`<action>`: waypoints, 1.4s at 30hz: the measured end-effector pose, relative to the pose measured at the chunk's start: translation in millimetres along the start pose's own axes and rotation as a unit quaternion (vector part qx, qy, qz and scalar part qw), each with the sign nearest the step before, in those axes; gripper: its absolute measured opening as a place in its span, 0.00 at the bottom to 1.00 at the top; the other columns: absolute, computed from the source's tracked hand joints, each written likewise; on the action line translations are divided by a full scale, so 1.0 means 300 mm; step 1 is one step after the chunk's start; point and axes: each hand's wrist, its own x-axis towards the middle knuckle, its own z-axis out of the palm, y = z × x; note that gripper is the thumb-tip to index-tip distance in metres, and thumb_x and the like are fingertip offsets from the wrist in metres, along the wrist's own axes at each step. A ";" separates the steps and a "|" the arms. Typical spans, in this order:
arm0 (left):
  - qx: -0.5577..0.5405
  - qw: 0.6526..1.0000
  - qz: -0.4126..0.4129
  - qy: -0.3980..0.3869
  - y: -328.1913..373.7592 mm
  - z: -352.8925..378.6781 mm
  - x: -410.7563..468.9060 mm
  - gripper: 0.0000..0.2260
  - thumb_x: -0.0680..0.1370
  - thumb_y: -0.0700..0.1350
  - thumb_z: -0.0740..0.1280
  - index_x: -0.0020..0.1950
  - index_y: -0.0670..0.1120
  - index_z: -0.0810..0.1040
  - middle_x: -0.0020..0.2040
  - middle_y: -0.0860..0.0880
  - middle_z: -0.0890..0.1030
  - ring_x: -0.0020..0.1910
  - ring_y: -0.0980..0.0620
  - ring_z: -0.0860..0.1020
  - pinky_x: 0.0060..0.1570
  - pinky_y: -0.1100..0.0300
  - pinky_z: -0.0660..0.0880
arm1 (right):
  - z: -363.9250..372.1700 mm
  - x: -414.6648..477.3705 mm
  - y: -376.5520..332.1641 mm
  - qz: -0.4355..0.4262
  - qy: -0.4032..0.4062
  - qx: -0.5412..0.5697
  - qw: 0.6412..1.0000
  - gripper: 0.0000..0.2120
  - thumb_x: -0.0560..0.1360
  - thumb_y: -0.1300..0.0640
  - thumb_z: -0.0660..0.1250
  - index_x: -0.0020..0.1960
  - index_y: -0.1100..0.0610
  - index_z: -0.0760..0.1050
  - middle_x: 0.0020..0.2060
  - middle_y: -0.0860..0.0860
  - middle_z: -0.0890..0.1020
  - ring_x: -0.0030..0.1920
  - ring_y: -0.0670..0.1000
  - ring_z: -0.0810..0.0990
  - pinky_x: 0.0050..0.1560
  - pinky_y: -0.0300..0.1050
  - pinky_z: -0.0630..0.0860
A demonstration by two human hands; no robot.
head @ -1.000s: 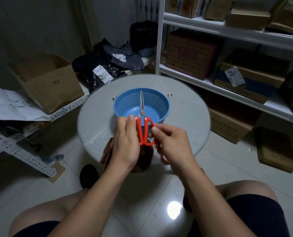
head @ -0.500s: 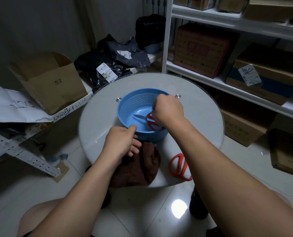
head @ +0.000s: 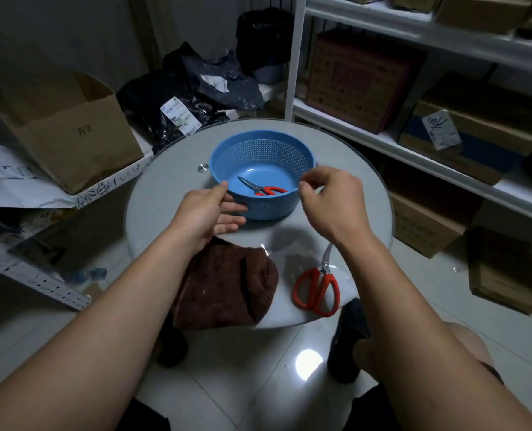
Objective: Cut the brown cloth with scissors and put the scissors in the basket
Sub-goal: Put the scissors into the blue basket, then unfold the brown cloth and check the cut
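Boxes and shelves are sitting all around a round table in a dim room. Left hand is resting at the near-left side of the blue basket, thumb touching the rim, fingers loose & spread, not gripping anything. Right hand is hovering just beside the basket's right rim, thumb & finger tips pinched close together w/ nothing between them. Hands are apart, one on each side of the basket. One pair of red scissors is lying flat inside the basket, blades shut, pointing left. Brown cloth is lying bunched at the table's near edge, under the left arm. Spare scissors w/ red handles are lying just right of the cloth, tips pointing away from the person.
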 end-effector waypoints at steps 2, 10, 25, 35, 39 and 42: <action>0.039 0.998 0.040 0.023 -0.014 -0.027 -0.058 0.14 0.83 0.51 0.59 0.47 0.42 0.76 0.42 0.41 0.86 0.25 0.50 0.80 0.25 0.62 0.75 | 0.011 -0.080 0.000 0.055 -0.068 -0.023 0.996 0.11 0.71 0.48 0.67 0.43 0.55 0.83 0.41 0.54 0.88 0.46 0.57 0.85 0.49 0.50 0.80; 0.200 0.958 0.151 0.139 -0.192 -0.183 -0.309 0.03 0.76 0.39 0.69 0.45 0.44 0.83 0.37 0.45 0.84 0.32 0.53 0.78 0.35 0.67 0.73 | 0.140 -0.413 -0.056 0.123 -0.183 -0.049 0.974 0.19 0.70 0.40 0.67 0.49 0.55 0.80 0.47 0.56 0.85 0.50 0.60 0.83 0.46 0.48 0.77; 0.503 0.783 0.363 -0.034 -0.158 -0.202 -0.393 0.21 0.66 0.49 0.75 0.59 0.58 0.79 0.62 0.63 0.77 0.63 0.60 0.72 0.62 0.56 0.59 | -0.013 -0.480 -0.032 0.028 -0.178 0.262 0.948 0.22 0.67 0.68 0.70 0.35 0.39 0.83 0.59 0.47 0.76 0.60 0.43 0.78 0.57 0.39 0.76; 0.520 0.756 0.378 -0.124 -0.281 -0.239 -0.591 0.12 0.66 0.50 0.64 0.48 0.55 0.76 0.47 0.60 0.83 0.47 0.55 0.80 0.48 0.54 0.76 | 0.019 -0.536 -0.010 0.306 -0.210 0.315 0.873 0.15 0.64 0.47 0.75 0.36 0.59 0.77 0.36 0.56 0.82 0.40 0.59 0.82 0.44 0.52 0.78; 0.493 0.759 0.416 -0.088 -0.293 -0.263 -0.647 0.12 0.66 0.47 0.67 0.48 0.53 0.79 0.45 0.57 0.84 0.45 0.53 0.82 0.47 0.55 0.74 | 0.066 -0.581 -0.012 0.259 -0.154 0.227 0.926 0.16 0.59 0.55 0.79 0.42 0.54 0.75 0.44 0.55 0.84 0.44 0.57 0.84 0.47 0.53 0.81; 0.397 0.840 0.364 -0.067 -0.192 -0.260 -0.673 0.10 0.64 0.41 0.69 0.43 0.50 0.81 0.38 0.55 0.84 0.39 0.57 0.81 0.42 0.61 0.75 | 0.053 -0.581 -0.022 0.155 -0.079 0.235 0.956 0.07 0.65 0.59 0.70 0.42 0.51 0.82 0.48 0.50 0.81 0.46 0.47 0.80 0.50 0.42 0.75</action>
